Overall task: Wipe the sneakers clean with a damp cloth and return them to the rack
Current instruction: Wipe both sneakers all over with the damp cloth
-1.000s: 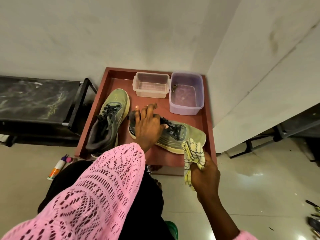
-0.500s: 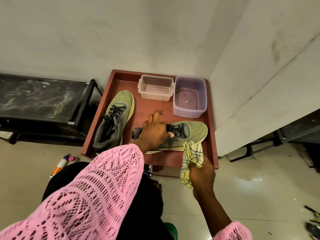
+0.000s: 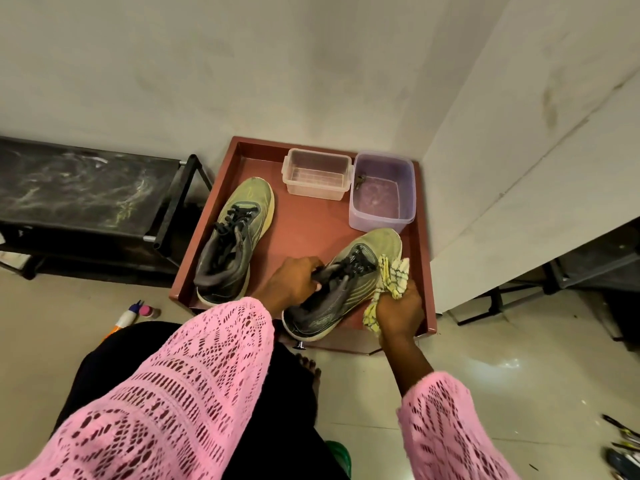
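Two green-and-grey sneakers rest on a red-brown tray (image 3: pixel 304 223). The left sneaker (image 3: pixel 235 237) lies untouched, toe pointing away. The right sneaker (image 3: pixel 349 282) sits at the tray's front right, toe angled toward a purple tub. My left hand (image 3: pixel 294 284) grips its tongue and collar by the laces. My right hand (image 3: pixel 398 308) clutches a yellow-and-white checked cloth (image 3: pixel 389 277), which presses against the sneaker's right side. The black shoe rack (image 3: pixel 83 192) stands to the left of the tray.
A clear plastic box (image 3: pixel 317 174) and a purple tub (image 3: pixel 381 192) holding water sit at the tray's back. White walls close in behind and on the right. A glue bottle (image 3: pixel 126 318) lies on the floor at left; tools (image 3: pixel 623 448) lie at the bottom right.
The right sneaker has turned from lying sideways across the tray to pointing away toward the tub. My left hand shifted onto its tongue. The cloth moved up against the sneaker's side.
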